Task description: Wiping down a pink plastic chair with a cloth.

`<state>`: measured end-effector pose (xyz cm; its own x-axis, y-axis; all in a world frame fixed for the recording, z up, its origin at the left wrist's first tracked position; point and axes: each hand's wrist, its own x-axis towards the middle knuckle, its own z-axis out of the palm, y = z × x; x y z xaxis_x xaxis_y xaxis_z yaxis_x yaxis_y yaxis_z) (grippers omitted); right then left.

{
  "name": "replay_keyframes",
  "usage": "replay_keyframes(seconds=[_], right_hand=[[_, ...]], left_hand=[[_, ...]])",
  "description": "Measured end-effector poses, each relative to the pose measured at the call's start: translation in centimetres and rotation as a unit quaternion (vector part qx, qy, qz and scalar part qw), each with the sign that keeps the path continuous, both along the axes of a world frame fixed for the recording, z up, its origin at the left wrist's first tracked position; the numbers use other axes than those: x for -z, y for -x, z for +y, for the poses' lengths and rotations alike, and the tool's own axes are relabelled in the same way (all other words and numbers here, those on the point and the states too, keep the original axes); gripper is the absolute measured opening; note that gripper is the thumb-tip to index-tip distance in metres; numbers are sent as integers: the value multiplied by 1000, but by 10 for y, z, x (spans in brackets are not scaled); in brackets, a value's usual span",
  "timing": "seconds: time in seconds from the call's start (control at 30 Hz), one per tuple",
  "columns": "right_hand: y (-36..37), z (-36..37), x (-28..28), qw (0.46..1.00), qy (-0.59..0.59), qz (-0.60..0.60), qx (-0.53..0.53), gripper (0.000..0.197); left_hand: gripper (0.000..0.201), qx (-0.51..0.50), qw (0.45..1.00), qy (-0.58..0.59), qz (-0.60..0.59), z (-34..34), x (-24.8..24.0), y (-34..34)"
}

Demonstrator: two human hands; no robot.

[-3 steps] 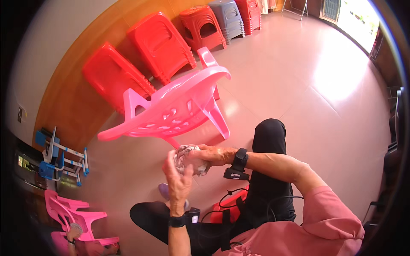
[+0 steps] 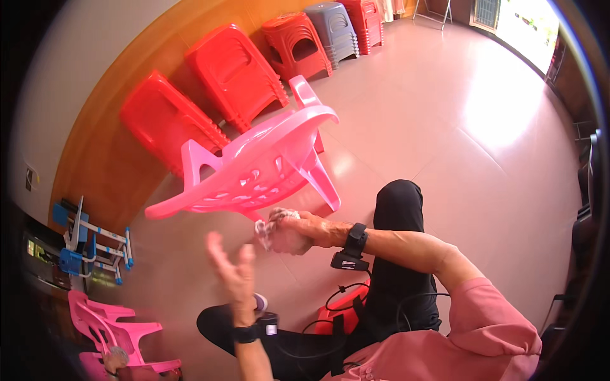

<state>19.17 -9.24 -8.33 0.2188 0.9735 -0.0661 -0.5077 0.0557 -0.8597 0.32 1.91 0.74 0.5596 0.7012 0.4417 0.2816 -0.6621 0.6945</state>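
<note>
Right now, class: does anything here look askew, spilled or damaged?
Nothing clearly stands out. The red stacks seem to lean, but the fisheye bends edges; the near pink chair shows no visible break. The cloth in the right hand is merely crumpled.

This looks to me like a hall or big common room, though whether in a house or a public building I can't tell. Stacks of red plastic stools [image 2: 232, 73] and a grey stack [image 2: 333, 30] line the wood-panelled wall [image 2: 101, 136], a pink armchair [image 2: 257, 168] sits out on the shiny tiled floor [image 2: 406, 108], and daylight pours through the doorway [image 2: 526, 41].
</note>
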Motion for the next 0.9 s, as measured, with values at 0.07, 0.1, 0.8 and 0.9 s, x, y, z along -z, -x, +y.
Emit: replay_keyframes(seconds=[0.07, 0.1, 0.8, 0.9], right_hand=[[-7, -2, 16, 992, -8, 27, 121, 36], [-2, -8, 1, 989, -40, 17, 144, 30], [-22, 7, 22, 973, -32, 34, 228, 36], [-44, 4, 46, 974, -92, 12, 209, 38]], left_hand=[[73, -59, 996, -50, -39, 20, -16, 6], [74, -101, 990, -82, -60, 37, -33, 15], [38, 138, 982, -13, 127, 68, -97, 39], [32, 145, 986, 17, 85, -1, -96, 27]])
